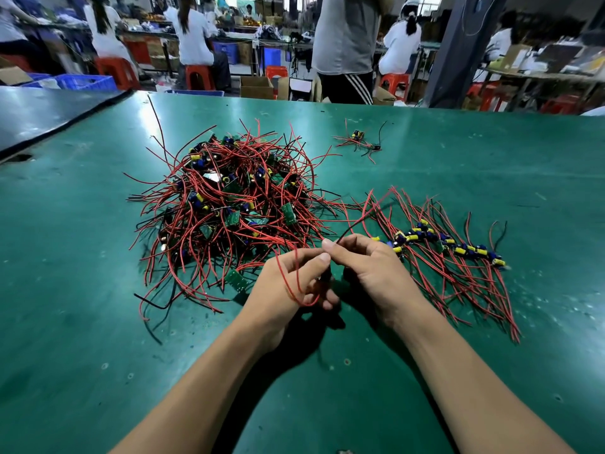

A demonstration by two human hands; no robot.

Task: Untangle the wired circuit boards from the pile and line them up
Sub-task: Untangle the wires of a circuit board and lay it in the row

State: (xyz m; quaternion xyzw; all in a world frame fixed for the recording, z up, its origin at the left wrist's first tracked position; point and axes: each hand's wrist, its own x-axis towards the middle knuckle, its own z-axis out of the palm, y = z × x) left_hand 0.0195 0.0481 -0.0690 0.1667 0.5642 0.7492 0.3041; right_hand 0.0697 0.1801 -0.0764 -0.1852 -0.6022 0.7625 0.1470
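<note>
Far left, beyond the table edge, a blue slatted plastic crate [85, 82] sits on the floor; its contents cannot be made out. The green table [82, 257] has a smooth, faintly glossy, scuffed mat on top.

Left of centre on the mat lies the pile [226, 204]. It is a domed tangle of thin red and black wires, with small green rectangular circuit boards and blue and yellow cylindrical parts showing through. One loose board [237, 280] lies flat at the pile's near edge, just beside the left hand. Behind the pile, off the table, stands an open brown cardboard box [256, 87] (its inside is out of sight).

The left hand [288, 283] is curled, thumb and forefinger pinched together. A red wire [289, 291] drapes over its back and loops under the fingers. The right hand [370, 270] meets it fingertip to fingertip, thumb and forefinger nipping a dark wire [352, 227] that rises away and to the right. Whether a board sits between the hands cannot be told, since the fingers cover that spot.

Farther back lies a small cluster [358, 139] of wired boards, well apart from the rest. At the right, the row [451, 247] of boards runs in a line, its red wires fanned out to both sides.
</note>
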